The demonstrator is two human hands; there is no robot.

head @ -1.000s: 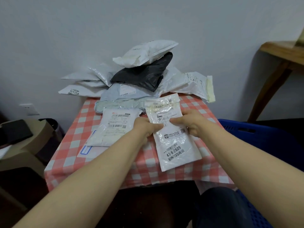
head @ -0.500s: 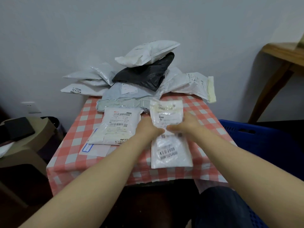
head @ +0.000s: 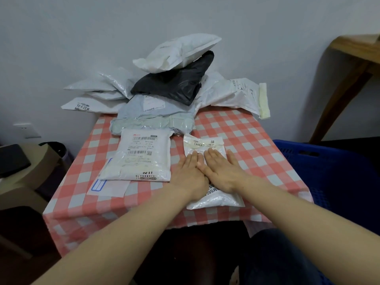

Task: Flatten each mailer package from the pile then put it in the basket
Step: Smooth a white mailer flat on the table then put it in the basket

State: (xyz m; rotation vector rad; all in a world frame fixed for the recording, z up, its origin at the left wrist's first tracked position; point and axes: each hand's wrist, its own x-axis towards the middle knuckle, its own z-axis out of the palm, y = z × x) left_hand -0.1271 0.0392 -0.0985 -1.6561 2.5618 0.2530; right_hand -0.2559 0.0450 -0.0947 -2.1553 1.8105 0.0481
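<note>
A small white mailer (head: 203, 144) with a barcode label lies flat on the red-checked table (head: 246, 140). My left hand (head: 190, 173) and my right hand (head: 221, 171) press on it side by side, palms down, fingers straight. They hide its middle. Behind it a pile of mailers rises against the wall: a puffy white mailer (head: 176, 52) on top, a black mailer (head: 174, 81) under it, a grey mailer (head: 152, 112) below. Another white mailer (head: 141, 159) lies flat left of my hands. The blue basket (head: 329, 161) stands to the right of the table.
A flat paper label (head: 107, 187) lies under the left mailer near the table's front left. A wooden table leg (head: 339, 89) stands at the right. Beige furniture (head: 30, 177) and a dark bin (head: 59, 149) sit left of the table.
The small white mailer was held up in both hands. It has come down onto the table, and both hands have opened flat on top of it.
</note>
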